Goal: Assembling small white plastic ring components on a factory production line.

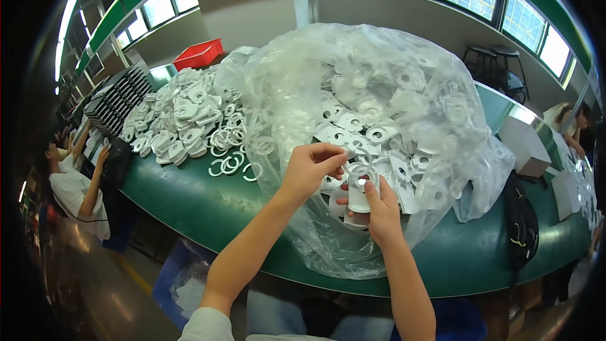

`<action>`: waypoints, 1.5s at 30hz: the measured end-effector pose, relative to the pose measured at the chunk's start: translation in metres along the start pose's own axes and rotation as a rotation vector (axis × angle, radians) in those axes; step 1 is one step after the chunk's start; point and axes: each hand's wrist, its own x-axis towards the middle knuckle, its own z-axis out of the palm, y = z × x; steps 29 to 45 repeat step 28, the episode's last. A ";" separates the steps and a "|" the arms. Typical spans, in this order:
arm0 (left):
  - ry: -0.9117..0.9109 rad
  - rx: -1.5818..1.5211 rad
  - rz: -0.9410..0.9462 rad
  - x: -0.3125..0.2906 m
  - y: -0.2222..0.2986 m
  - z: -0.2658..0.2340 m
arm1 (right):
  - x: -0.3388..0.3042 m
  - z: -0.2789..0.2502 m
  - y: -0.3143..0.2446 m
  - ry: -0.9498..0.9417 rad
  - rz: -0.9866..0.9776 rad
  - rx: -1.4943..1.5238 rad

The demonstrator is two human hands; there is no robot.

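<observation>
My right hand (pixel 384 213) grips a white plastic part (pixel 360 202) with a round hole, thumb on its face and fingers behind it. A pale ring (pixel 362 170) shows at the top of that part; whether it is seated on it I cannot tell. Just to the left, my left hand (pixel 315 167) is closed in a pinch, its fingertips close to the ring. What those fingertips hold, if anything, is hidden. Behind both hands, many similar white parts (pixel 346 121) lie inside a large clear plastic bag (pixel 278 82) on the green table (pixel 278 259).
Loose white parts (pixel 183 113) are heaped left of the bag, beside open C-shaped rings (pixel 227 163). Dark stacked trays (pixel 117 104) and a red bin (pixel 199 54) stand beyond. On the right are a white box (pixel 524 145) and a black bag (pixel 521 221). A person (pixel 79 183) works at left.
</observation>
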 end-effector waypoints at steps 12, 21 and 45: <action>-0.046 -0.008 -0.045 -0.010 -0.023 -0.006 | 0.002 0.003 -0.002 0.004 0.101 0.037; -0.056 0.056 -0.041 -0.014 -0.028 -0.006 | -0.001 0.006 -0.006 -0.014 0.120 -0.051; -0.005 0.122 -0.006 -0.017 -0.026 -0.001 | 0.001 0.000 0.000 -0.106 0.082 -0.032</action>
